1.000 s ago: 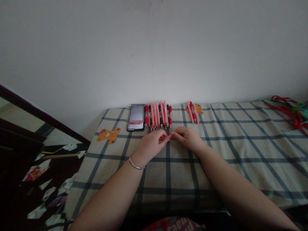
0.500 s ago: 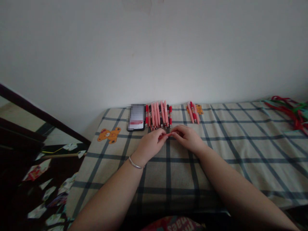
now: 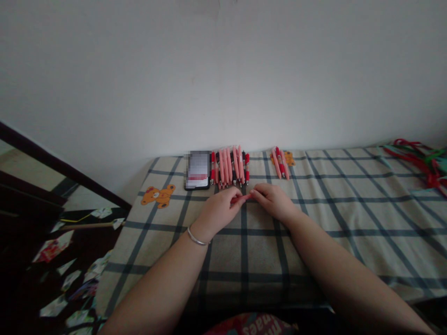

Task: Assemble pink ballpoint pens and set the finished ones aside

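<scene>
My left hand [image 3: 223, 207] is closed on a slim pink pen [image 3: 246, 197], held level just above the cloth. From the other side, the fingertips of my right hand [image 3: 272, 200] pinch the pen's end. Fingers cover most of the pen, so only a short middle stretch shows. Just beyond my hands lies a row of pink, red and black pens [image 3: 226, 167], side by side. A smaller group of three pens [image 3: 280, 163], pink and red, rests further right.
A phone [image 3: 198, 171] with a blurred screen lies left of the pen row. The checked cloth [image 3: 314, 260] covers the surface up to the wall [image 3: 223, 83]. Red and green ribbons [image 3: 426, 163] are heaped at far right. Scattered papers [image 3: 56, 304] lie below the left edge.
My right hand has shifted slightly right, and a little more of the pink pen shows between the hands. My left hand is almost still.
</scene>
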Demonstrator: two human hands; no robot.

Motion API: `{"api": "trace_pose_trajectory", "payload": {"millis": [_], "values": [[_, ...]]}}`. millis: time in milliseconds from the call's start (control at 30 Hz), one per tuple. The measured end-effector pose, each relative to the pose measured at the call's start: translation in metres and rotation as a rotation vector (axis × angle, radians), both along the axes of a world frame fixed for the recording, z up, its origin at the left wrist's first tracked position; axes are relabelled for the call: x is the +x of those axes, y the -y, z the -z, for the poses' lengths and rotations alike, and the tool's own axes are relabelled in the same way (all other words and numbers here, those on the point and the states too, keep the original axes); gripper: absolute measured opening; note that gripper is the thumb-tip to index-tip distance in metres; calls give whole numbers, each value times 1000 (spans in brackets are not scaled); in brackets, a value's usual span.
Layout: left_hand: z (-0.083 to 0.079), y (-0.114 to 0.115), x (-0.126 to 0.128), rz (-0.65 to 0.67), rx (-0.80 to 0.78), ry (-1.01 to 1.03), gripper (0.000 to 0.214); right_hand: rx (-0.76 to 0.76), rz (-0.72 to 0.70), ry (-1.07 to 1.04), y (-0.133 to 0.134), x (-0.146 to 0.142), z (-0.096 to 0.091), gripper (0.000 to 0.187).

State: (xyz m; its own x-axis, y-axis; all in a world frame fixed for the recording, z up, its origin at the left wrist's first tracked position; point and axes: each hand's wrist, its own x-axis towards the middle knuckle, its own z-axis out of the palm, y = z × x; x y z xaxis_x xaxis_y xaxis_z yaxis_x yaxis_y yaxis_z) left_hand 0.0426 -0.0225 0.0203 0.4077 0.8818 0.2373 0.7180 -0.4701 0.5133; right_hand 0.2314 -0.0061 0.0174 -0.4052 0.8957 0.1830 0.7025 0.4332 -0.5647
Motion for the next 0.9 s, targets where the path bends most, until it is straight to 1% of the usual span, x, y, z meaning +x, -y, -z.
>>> {"api": "trace_pose_trajectory", "payload": {"millis": [133, 333, 600, 900], "values": [[0, 0, 0, 5, -1, 5, 18, -3, -2, -9, 0, 0, 0, 32], [1, -2, -1, -19, 0, 15, 21, 2, -8, -90, 4, -2, -1, 20], [-1, -2, -2, -26, -1, 10, 24, -5, 1, -95, 5, -3, -1, 18], [1, -2, -2, -19, 9, -1, 23, -4, -5, -90, 4, -2, -1, 18]]}}
